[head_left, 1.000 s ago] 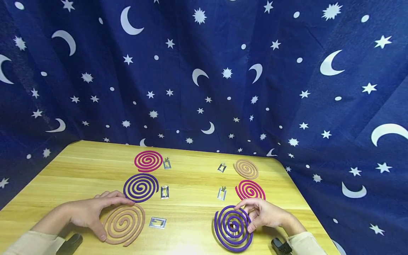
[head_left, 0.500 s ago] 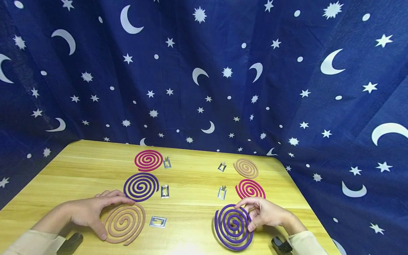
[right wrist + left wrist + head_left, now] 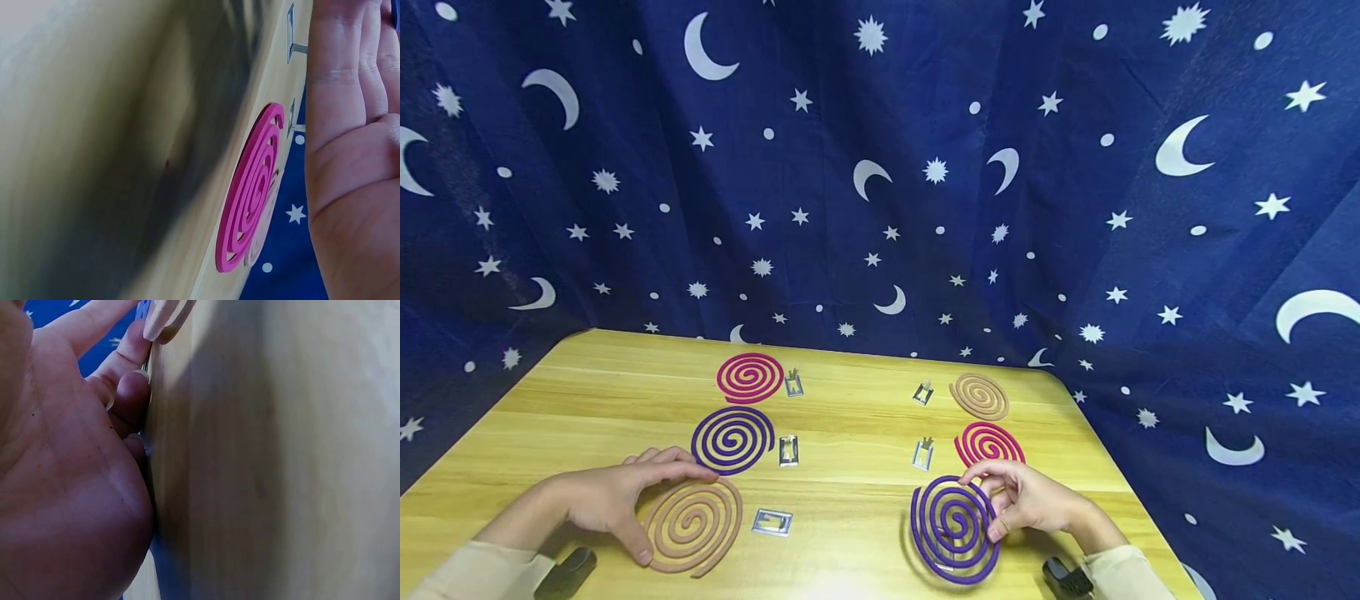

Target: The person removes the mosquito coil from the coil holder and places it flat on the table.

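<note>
In the head view my left hand spans the near edge of a tan mosquito coil. Its thumb is at the coil's lower left rim and the index finger at the top rim. To the right of that coil lies a flat metal coil stand. My right hand holds a purple mosquito coil by its right rim, thumb below and fingers above. This coil is raised over another metal stand, partly visible through the spiral. The right wrist view shows the palm, but not the held coil.
Beyond my left hand lie a second purple coil and a magenta coil. Past my right hand are another magenta coil and a tan one. Metal stands lie beside them. A starry blue curtain hangs behind the table.
My right hand has shifted slightly right and away from me with the purple coil. The left hand and the tan coil have stayed put.
</note>
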Demonstrator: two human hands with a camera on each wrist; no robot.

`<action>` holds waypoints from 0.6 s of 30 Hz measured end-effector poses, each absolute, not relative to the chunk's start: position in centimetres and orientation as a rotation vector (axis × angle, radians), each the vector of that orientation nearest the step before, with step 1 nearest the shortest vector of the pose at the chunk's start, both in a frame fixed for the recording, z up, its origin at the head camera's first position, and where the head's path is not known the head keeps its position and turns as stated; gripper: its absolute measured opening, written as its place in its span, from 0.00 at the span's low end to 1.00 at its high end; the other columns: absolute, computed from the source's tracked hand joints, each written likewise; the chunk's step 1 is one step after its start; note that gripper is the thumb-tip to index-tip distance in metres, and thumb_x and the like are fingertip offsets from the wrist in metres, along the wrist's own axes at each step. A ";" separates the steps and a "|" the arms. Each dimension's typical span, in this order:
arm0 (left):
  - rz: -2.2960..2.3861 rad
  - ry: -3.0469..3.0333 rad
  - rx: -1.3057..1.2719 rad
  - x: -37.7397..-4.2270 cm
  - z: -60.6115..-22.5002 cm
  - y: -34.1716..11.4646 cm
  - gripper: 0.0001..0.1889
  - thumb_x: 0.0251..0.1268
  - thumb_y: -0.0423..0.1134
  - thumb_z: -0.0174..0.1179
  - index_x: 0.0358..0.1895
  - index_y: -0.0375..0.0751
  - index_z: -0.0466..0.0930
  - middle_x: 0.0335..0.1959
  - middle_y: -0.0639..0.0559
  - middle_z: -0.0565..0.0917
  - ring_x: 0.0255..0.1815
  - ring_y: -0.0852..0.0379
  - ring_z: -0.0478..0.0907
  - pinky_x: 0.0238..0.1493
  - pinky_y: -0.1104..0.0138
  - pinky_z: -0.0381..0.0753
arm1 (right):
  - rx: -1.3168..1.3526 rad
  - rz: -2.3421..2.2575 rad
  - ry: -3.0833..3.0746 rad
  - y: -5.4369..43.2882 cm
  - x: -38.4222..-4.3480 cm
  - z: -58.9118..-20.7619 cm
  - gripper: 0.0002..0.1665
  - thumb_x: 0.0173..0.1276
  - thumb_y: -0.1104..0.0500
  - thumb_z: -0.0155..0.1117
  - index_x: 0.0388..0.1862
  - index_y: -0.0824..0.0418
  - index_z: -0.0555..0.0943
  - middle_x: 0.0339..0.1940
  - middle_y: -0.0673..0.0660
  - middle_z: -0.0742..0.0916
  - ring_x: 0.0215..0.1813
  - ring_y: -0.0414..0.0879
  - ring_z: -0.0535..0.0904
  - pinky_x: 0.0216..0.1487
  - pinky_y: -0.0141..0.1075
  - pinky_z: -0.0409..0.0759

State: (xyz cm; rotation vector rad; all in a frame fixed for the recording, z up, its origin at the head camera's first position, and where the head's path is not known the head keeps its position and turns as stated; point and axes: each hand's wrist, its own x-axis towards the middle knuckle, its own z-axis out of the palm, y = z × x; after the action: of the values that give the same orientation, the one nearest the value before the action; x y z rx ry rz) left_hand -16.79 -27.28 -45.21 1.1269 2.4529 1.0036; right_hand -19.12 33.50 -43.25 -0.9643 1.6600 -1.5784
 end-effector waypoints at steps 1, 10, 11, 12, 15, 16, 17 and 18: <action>1.008 2.447 1.116 -16.8 -45.2 -27.3 0.52 0.34 0.51 0.83 0.72 0.60 0.69 0.66 0.60 0.68 0.66 0.63 0.59 0.61 0.59 0.62 | -0.961 -1.588 1.654 33.5 -19.1 -43.2 0.38 0.56 0.80 0.70 0.63 0.78 0.64 0.45 0.61 0.86 0.36 0.41 0.83 0.38 0.31 0.83; 0.993 2.457 1.092 -16.8 -45.2 -27.4 0.52 0.34 0.52 0.83 0.72 0.62 0.69 0.67 0.60 0.67 0.67 0.62 0.59 0.61 0.56 0.62 | -0.899 -1.632 1.636 34.4 -19.0 -43.1 0.39 0.55 0.81 0.69 0.66 0.73 0.67 0.46 0.62 0.86 0.36 0.42 0.84 0.38 0.32 0.83; 0.990 2.461 1.092 -16.8 -45.3 -27.4 0.53 0.34 0.52 0.83 0.72 0.62 0.69 0.67 0.59 0.67 0.67 0.62 0.58 0.61 0.56 0.62 | -0.894 -1.631 1.639 34.6 -19.0 -43.1 0.39 0.55 0.82 0.69 0.66 0.73 0.67 0.46 0.61 0.86 0.36 0.42 0.84 0.38 0.31 0.83; 0.988 2.463 1.088 -16.8 -45.3 -27.4 0.53 0.34 0.53 0.83 0.72 0.62 0.69 0.67 0.59 0.67 0.67 0.62 0.58 0.61 0.55 0.62 | -0.886 -1.631 1.642 34.8 -18.9 -43.1 0.39 0.56 0.82 0.69 0.66 0.73 0.67 0.46 0.62 0.86 0.36 0.42 0.84 0.38 0.31 0.83; 0.983 2.467 1.084 -16.8 -45.3 -27.4 0.53 0.34 0.53 0.83 0.72 0.62 0.69 0.67 0.58 0.67 0.67 0.62 0.58 0.60 0.54 0.63 | -0.835 -1.620 1.668 35.4 -18.8 -43.0 0.39 0.56 0.81 0.69 0.66 0.69 0.68 0.47 0.62 0.87 0.38 0.43 0.84 0.39 0.33 0.83; 0.981 2.470 1.081 -16.8 -45.3 -27.4 0.53 0.34 0.53 0.83 0.72 0.62 0.69 0.67 0.57 0.67 0.67 0.62 0.58 0.60 0.54 0.63 | -0.830 -1.619 1.673 35.6 -18.7 -43.0 0.39 0.56 0.81 0.69 0.66 0.69 0.68 0.48 0.62 0.87 0.39 0.44 0.85 0.40 0.33 0.84; 0.977 2.472 1.078 -16.8 -45.3 -27.4 0.53 0.34 0.54 0.83 0.72 0.63 0.69 0.67 0.57 0.67 0.67 0.62 0.58 0.60 0.54 0.63 | -0.824 -1.619 1.679 35.8 -18.7 -43.0 0.40 0.56 0.82 0.68 0.67 0.69 0.68 0.49 0.62 0.87 0.40 0.45 0.85 0.41 0.34 0.84; 0.972 2.476 1.077 -16.8 -45.3 -27.4 0.53 0.33 0.54 0.83 0.72 0.63 0.69 0.67 0.57 0.67 0.67 0.61 0.58 0.60 0.54 0.63 | -0.809 -1.619 1.688 36.1 -18.7 -43.0 0.40 0.55 0.82 0.69 0.67 0.69 0.68 0.49 0.62 0.87 0.41 0.46 0.85 0.41 0.35 0.84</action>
State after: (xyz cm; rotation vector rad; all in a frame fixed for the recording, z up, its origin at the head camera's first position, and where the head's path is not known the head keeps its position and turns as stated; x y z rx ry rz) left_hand -16.81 -27.39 -45.30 1.0774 2.4762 0.9718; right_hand -18.66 36.05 -43.01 -0.8094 1.6879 -1.6188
